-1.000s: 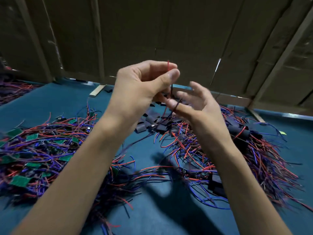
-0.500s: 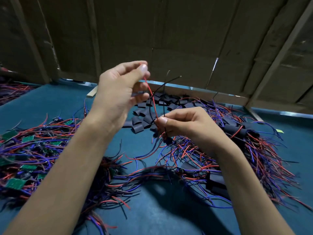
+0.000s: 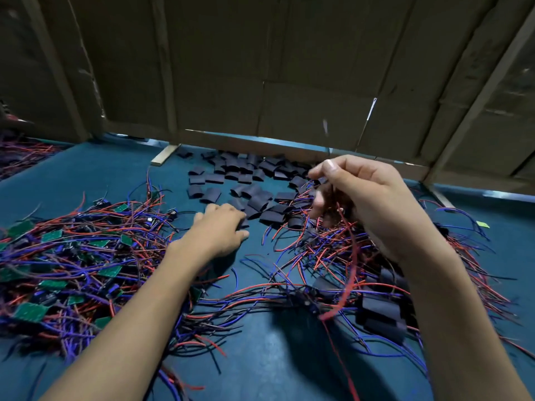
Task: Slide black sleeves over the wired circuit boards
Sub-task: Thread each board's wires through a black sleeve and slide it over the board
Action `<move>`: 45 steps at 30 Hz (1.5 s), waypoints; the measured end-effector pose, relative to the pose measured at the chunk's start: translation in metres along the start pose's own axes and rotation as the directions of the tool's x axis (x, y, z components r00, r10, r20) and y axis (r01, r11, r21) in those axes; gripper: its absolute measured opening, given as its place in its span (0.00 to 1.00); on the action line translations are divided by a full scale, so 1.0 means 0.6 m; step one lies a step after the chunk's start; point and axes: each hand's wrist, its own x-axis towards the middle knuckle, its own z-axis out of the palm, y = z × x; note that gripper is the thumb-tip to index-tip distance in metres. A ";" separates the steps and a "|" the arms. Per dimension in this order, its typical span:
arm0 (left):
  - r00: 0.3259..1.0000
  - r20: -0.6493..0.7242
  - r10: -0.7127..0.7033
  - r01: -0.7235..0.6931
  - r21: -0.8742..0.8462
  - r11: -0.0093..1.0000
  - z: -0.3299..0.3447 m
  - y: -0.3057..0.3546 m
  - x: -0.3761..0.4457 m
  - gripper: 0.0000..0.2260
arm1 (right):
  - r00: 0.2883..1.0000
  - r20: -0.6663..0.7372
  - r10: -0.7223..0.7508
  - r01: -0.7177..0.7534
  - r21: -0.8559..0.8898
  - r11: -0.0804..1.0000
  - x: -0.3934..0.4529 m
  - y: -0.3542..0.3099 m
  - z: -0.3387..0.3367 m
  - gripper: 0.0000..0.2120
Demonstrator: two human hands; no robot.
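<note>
My right hand [image 3: 364, 198] is raised above the table and pinches a bundle of thin wires; a red wire [image 3: 348, 264] hangs from it in a blurred curve down toward a small dark board [image 3: 305, 303]. My left hand [image 3: 220, 227] lies low on the table with fingers stretched out, its fingertips at the near edge of the loose black sleeves [image 3: 254, 180], touching one. A heap of green circuit boards with red and blue wires [image 3: 58, 264] lies at the left. Boards wearing black sleeves [image 3: 379, 311] lie in the wire tangle at the right.
The blue-green table [image 3: 86, 175] runs back to a cardboard wall [image 3: 260, 68]. A short wooden strip [image 3: 165, 154] lies at the foot of the wall. More wires [image 3: 23, 151] sit at the far left edge.
My left hand let go of the red wire and dropped to the table by the sleeves. My right hand rose and moved right, keeping the wires.
</note>
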 end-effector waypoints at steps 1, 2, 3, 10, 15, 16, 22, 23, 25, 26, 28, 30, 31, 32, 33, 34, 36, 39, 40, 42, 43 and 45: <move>1.000 -0.022 -0.002 0.003 0.018 1.000 -0.005 -0.002 -0.001 0.18 | 1.000 0.010 -0.001 0.000 0.029 1.000 -0.001 -0.002 -0.001 0.12; 0.999 -0.046 -0.003 0.004 0.023 1.000 -0.011 -0.003 -0.003 0.15 | 1.000 0.019 0.004 -0.005 0.061 0.998 -0.002 -0.006 0.000 0.12; 0.998 -0.062 0.004 -0.003 0.019 1.000 -0.016 -0.003 -0.004 0.13 | 1.000 0.026 0.011 -0.014 0.093 0.996 -0.004 -0.010 0.001 0.12; 0.993 -0.073 0.093 -0.107 -0.206 0.973 -0.039 0.009 -0.019 0.14 | 0.990 0.074 0.122 -0.141 0.354 0.925 -0.003 -0.024 0.006 0.12; 0.965 -0.178 0.194 -0.261 -0.734 0.627 -0.092 0.033 -0.049 0.16 | 0.971 0.122 0.207 -0.239 0.579 0.779 0.004 -0.026 -0.011 0.23; 0.954 -0.210 0.214 -0.296 -0.774 0.560 -0.103 0.039 -0.057 0.16 | 0.973 0.110 0.205 -0.229 0.616 0.754 0.005 -0.026 -0.012 0.25; 0.892 -0.238 0.384 -0.350 -0.902 0.254 -0.146 0.077 -0.102 0.18 | 0.976 0.037 0.213 -0.190 0.615 0.765 0.009 -0.017 -0.012 0.19; 0.888 -0.257 0.382 -0.372 -0.889 0.267 -0.152 0.079 -0.107 0.18 | 0.975 0.054 0.217 -0.207 0.587 0.783 0.009 -0.017 -0.012 0.18; 0.880 -0.273 0.389 -0.408 -0.855 0.322 -0.160 0.077 -0.112 0.19 | 0.974 0.060 0.220 -0.223 0.459 0.860 0.007 -0.014 -0.012 0.14; 0.879 -0.269 0.395 -0.413 -0.843 0.345 -0.164 0.073 -0.114 0.20 | 0.976 0.047 0.212 -0.215 0.342 0.915 0.005 -0.012 -0.011 0.11; 0.883 -0.262 0.390 -0.413 -0.828 0.378 -0.170 0.063 -0.117 0.20 | 0.980 0.042 0.194 -0.197 0.074 0.978 0.000 -0.008 -0.008 0.04; 0.886 -0.278 0.370 -0.416 -0.830 0.371 -0.174 0.057 -0.120 0.20 | 0.976 0.076 0.203 -0.194 -0.114 0.974 -0.003 -0.003 -0.010 0.07; 0.888 -0.287 0.360 -0.414 -0.840 0.351 -0.176 0.056 -0.121 0.20 | 0.972 0.101 0.210 -0.192 -0.160 0.968 -0.005 -0.002 -0.011 0.10; 0.889 -0.291 0.353 -0.406 -0.858 0.315 -0.178 0.056 -0.122 0.19 | 0.969 0.128 0.210 -0.184 -0.188 0.965 -0.006 -0.004 -0.011 0.11; 0.891 -0.290 0.349 -0.391 -0.882 0.265 -0.179 0.057 -0.123 0.19 | 0.966 0.165 0.201 -0.164 -0.213 0.963 -0.008 -0.007 -0.010 0.13; 0.894 -0.286 0.345 -0.371 -0.904 0.214 -0.181 0.058 -0.123 0.19 | 0.959 0.211 0.187 -0.139 -0.225 0.965 -0.011 -0.010 -0.010 0.15; 0.902 -0.286 0.324 -0.341 -0.932 0.127 -0.183 0.059 -0.125 0.19 | 0.943 0.297 0.147 -0.103 -0.158 0.982 -0.014 -0.013 -0.009 0.18; 0.919 -0.278 0.280 -0.297 -0.954 0.029 -0.187 0.059 -0.128 0.19 | 0.961 0.260 0.091 -0.084 -0.039 0.996 -0.011 -0.013 -0.013 0.18; 0.925 -0.268 0.270 -0.283 -0.959 0.019 -0.188 0.059 -0.130 0.19 | 0.969 0.236 0.073 -0.064 -0.044 0.997 -0.011 -0.014 -0.015 0.18; 0.935 -0.237 0.266 -0.251 -0.968 0.022 -0.191 0.060 -0.134 0.19 | 0.968 0.247 0.034 -0.024 -0.040 0.999 -0.011 -0.011 -0.018 0.17; 0.940 -0.211 0.267 -0.226 -0.974 0.029 -0.192 0.060 -0.135 0.18 | 0.965 0.263 0.020 -0.014 -0.026 1.000 -0.012 -0.010 -0.018 0.17; 0.956 -0.145 0.256 -0.168 -0.983 0.070 -0.192 0.059 -0.134 0.15 | 0.964 0.266 -0.003 -0.002 0.019 1.000 -0.012 -0.007 -0.019 0.15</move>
